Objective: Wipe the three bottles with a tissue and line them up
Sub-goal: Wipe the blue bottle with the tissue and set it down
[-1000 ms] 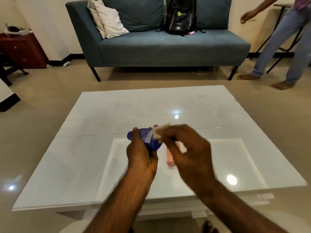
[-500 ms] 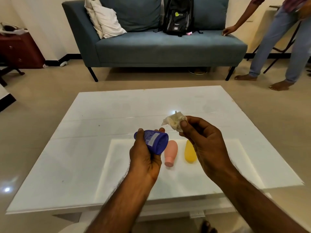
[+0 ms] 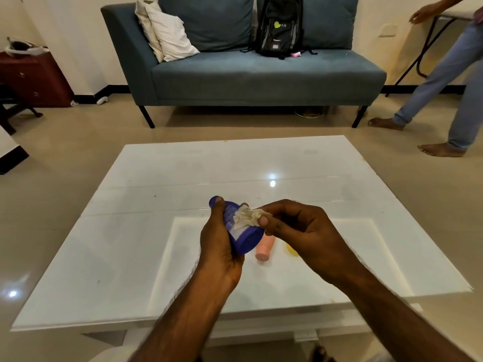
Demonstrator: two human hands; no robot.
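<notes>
My left hand point(image 3: 218, 246) grips a blue bottle point(image 3: 245, 237) above the white table point(image 3: 130, 231), its base tilted toward me. My right hand point(image 3: 295, 231) pinches a crumpled white tissue point(image 3: 245, 216) and presses it against the blue bottle's label side. A pink bottle point(image 3: 264, 249) lies on its side on the table just behind my hands. To its right a yellow bottle point(image 3: 291, 250) lies too, mostly hidden by my right hand.
A teal sofa point(image 3: 248, 77) with a white pillow point(image 3: 167, 35) and a black backpack point(image 3: 279, 27) stands beyond the table. Another person point(image 3: 449, 69) in jeans walks at the far right. A dark red cabinet point(image 3: 31, 77) is at the left wall.
Half a second ago the tissue was held off to the right of the bottle; now my right hand has brought it back onto the blue bottle. The person at the right has shifted.
</notes>
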